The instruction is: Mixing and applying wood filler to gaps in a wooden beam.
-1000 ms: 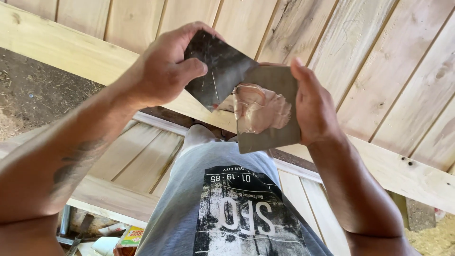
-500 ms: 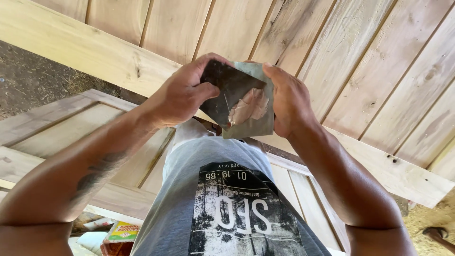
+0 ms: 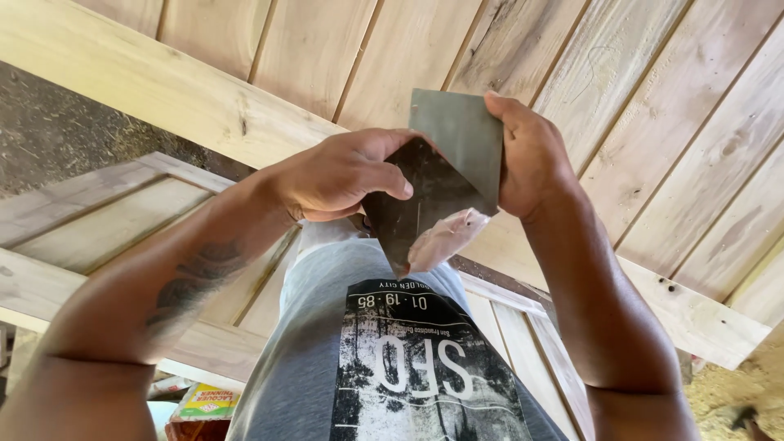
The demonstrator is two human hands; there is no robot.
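My left hand grips a dark, shiny rectangular metal sheet by its upper left edge. My right hand holds a second, grey-green metal sheet by its right edge. The dark sheet lies across the front of the grey one, and the two touch. A lump of pinkish paste sits at the lower edge where the sheets meet. Both are held in front of my chest, above a slanted wooden panel door.
A second wooden panel door lies lower left, over dark dirt ground. A yellow-green box and other clutter sit at the bottom left. Sawdust lies bottom right.
The grey sheet has risen up and right with my right hand. The dark sheet has slid down across it, carrying the pinkish paste to the lower edge.
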